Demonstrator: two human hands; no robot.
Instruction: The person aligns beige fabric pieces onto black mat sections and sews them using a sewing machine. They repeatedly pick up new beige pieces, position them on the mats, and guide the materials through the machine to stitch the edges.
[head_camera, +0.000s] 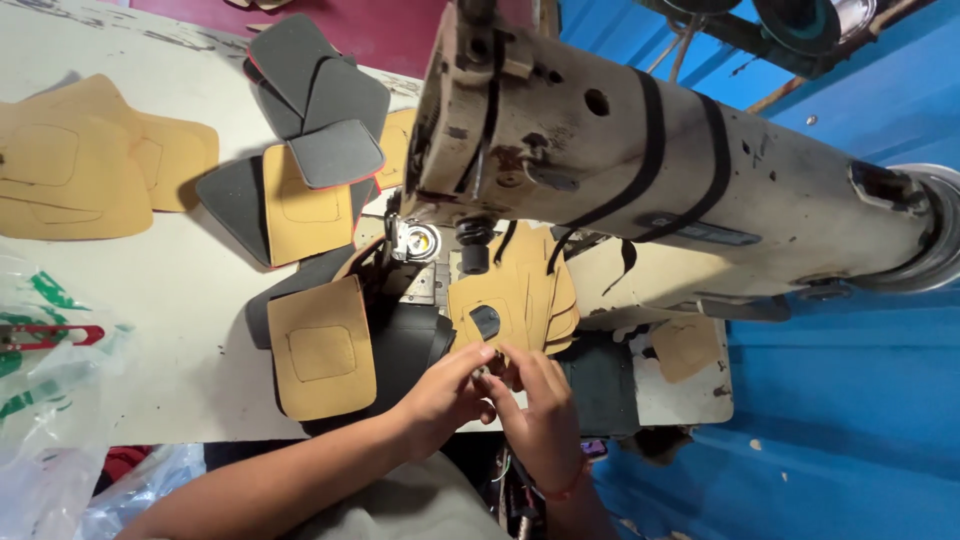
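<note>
Head view: we are pinching a small dark piece (487, 374) between left hand (440, 395) and right hand (535, 405), both nearly closed; beyond them, tan pieces (520, 295) are waiting unstitched under the sewing machine (620, 150).

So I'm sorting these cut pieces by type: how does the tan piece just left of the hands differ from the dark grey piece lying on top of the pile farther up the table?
The tan piece is yellowish brown with a stitched square outline at its middle; the dark grey piece is plain charcoal with a thin red edge. The tan piece looks larger and lies near the left hand; the grey one rests atop other pieces. Both are flat with rounded corners.
</note>
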